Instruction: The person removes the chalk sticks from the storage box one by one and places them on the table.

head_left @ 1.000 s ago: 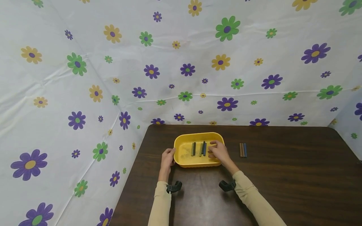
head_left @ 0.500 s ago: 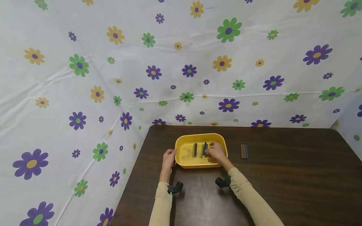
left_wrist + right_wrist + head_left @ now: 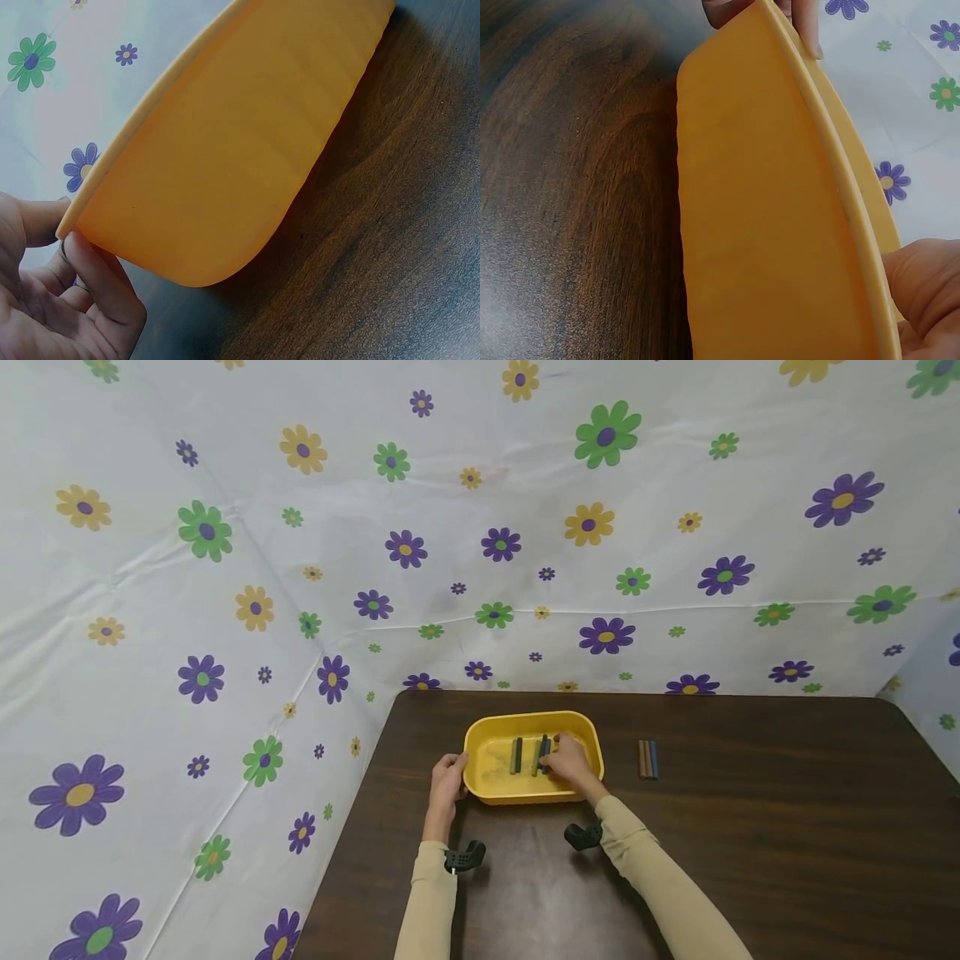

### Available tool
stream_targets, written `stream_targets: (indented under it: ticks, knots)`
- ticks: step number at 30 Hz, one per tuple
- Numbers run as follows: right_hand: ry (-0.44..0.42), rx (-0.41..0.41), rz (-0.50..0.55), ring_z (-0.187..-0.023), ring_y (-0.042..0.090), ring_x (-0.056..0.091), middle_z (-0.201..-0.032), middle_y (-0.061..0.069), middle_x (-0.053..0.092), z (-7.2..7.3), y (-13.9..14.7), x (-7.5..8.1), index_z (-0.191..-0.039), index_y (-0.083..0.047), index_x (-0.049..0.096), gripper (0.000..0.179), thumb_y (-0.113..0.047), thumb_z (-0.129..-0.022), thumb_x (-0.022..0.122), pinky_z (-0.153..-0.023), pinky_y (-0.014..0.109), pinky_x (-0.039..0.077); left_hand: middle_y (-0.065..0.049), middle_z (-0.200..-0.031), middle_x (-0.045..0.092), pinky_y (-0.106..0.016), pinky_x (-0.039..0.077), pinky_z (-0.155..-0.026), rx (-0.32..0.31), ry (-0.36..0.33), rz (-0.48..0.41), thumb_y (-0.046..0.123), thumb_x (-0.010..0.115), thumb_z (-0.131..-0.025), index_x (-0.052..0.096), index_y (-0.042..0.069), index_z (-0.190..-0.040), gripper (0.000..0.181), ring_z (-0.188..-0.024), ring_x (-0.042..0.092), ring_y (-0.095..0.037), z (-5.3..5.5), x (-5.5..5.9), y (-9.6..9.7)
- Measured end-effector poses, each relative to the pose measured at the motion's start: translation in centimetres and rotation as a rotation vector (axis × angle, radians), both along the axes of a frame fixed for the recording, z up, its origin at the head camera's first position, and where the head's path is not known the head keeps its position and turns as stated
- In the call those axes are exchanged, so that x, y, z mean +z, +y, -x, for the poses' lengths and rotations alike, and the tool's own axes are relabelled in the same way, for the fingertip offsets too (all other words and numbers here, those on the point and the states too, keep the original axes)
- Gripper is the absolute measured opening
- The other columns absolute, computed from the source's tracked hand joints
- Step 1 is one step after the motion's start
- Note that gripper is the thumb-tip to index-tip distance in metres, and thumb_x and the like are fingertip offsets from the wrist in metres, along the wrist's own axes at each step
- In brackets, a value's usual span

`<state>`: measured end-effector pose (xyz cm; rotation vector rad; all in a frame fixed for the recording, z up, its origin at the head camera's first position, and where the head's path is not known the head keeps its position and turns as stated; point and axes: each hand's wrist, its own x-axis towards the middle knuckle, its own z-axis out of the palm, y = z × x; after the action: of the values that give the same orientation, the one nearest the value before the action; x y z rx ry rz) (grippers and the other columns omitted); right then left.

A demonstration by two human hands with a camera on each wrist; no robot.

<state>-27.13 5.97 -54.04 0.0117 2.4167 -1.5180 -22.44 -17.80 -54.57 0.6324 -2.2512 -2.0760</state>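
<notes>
My left hand [image 3: 447, 779] pinches the left rim of a yellow plastic tub [image 3: 480, 793]; in the left wrist view, thumb and fingers [image 3: 105, 289] stand on either side of that rim. Inside the tub lie several thin coloured sticks, like pastels: a green stick [image 3: 513, 757] beside a black stick [image 3: 519, 755], and another green stick [image 3: 536, 759] beside a dark blue stick [image 3: 543, 745] and a blue one. My right hand [image 3: 572, 762] is inside the tub with curved fingers at the blue sticks. Its fingertips partly cover them, so a pinch is unclear. The right wrist view hides the sticks behind the tub wall.
On the dark wooden table [image 3: 750, 827], right of the tub, two brown sticks [image 3: 645, 760] and a blue stick [image 3: 654, 760] lie side by side. A white flowered cloth [image 3: 450, 510] hangs behind and to the left of the table.
My right hand has moved left inside the tub, bringing its fingertips to the blue sticks. The left hand keeps its hold on the rim. The view has shifted slightly.
</notes>
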Motion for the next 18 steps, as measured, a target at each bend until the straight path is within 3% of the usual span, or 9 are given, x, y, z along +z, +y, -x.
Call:
stream_targets:
  ticks: [7,10,14,18]
  knots:
    - [0.028,0.016,-0.022,-0.057,0.017,0.062,-0.088,0.024,0.069,0.51,-0.36,-0.47,-0.149,0.018,0.035,0.068,-0.006,-0.097,0.070,-0.058,0.032,0.057,-0.012,-0.088,0.057,-0.023,0.040,-0.054,-0.002,0.008,-0.007,0.028,0.059,-0.107,0.060,-0.009,-0.119,0.039,-0.060,0.047,-0.011,-0.14,0.12,0.01]
    - [0.034,0.015,-0.017,-0.058,0.019,0.064,-0.107,0.031,0.068,0.59,-0.52,-0.56,-0.149,0.018,0.036,0.066,-0.002,-0.096,0.070,-0.058,0.032,0.057,-0.012,-0.089,0.057,-0.023,0.041,-0.054,-0.007,0.005,-0.005,0.030,0.059,-0.108,0.060,-0.008,-0.120,0.040,-0.060,0.047,-0.011,-0.22,0.27,0.03]
    - [0.043,0.009,-0.015,-0.066,0.028,0.070,-0.136,0.038,0.054,0.57,-0.69,-0.54,-0.146,0.018,0.041,0.062,0.006,-0.093,0.070,-0.059,0.034,0.058,-0.013,-0.088,0.058,-0.024,0.040,-0.054,-0.014,0.010,-0.005,0.030,0.058,-0.108,0.060,-0.009,-0.121,0.041,-0.060,0.046,-0.012,-0.35,0.31,0.04]
    - [0.045,0.001,0.001,-0.070,0.030,0.071,-0.143,0.036,0.050,0.46,-0.77,-0.43,-0.146,0.016,0.043,0.060,0.012,-0.091,0.068,-0.060,0.034,0.059,-0.013,-0.086,0.057,-0.025,0.040,-0.054,-0.016,0.026,-0.009,0.029,0.058,-0.108,0.060,-0.010,-0.119,0.040,-0.060,0.046,-0.014,-0.31,0.24,0.03]
